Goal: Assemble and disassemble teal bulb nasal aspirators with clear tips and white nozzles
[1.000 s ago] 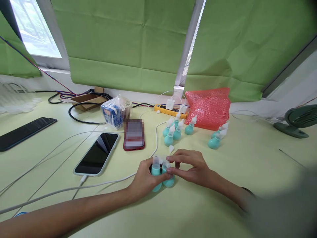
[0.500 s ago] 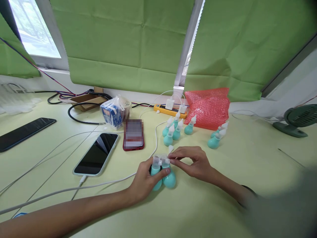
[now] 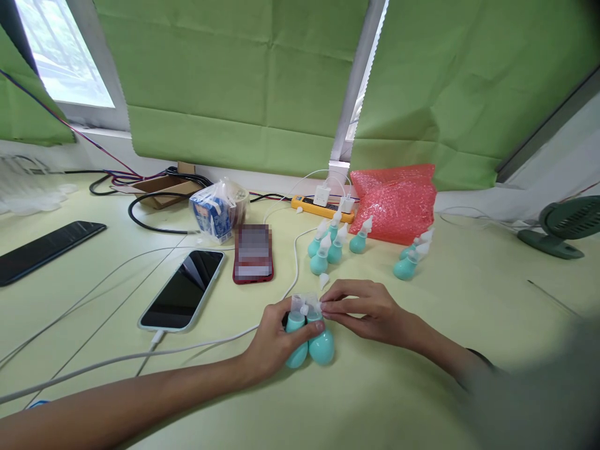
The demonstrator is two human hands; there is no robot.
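Observation:
My left hand (image 3: 276, 331) is closed around two teal nasal aspirator bulbs, a left one (image 3: 297, 350) and a right one (image 3: 322, 347), held side by side with their clear necks upward. A small white knob (image 3: 304, 309) shows between the necks. The fingertips of my right hand (image 3: 363, 306) are pinched at the right bulb's clear neck, on a small white piece (image 3: 319, 307) mostly hidden by them. Just beyond these fingers, a loose white nozzle tip (image 3: 324, 280) lies on the table.
Several nasal aspirators with white tips (image 3: 319, 262) stand behind my hands, with others (image 3: 405, 267) at right. Behind are a red bubble-wrap bag (image 3: 396, 206) and a yellow power strip (image 3: 300, 203). Phones (image 3: 184, 290) and cables (image 3: 206, 344) lie left; a green fan (image 3: 562, 225) stands right.
Both bulbs have shifted slightly toward me in my left hand. My right fingers have closed in tighter at the right bulb's neck, and the loose tip is more exposed.

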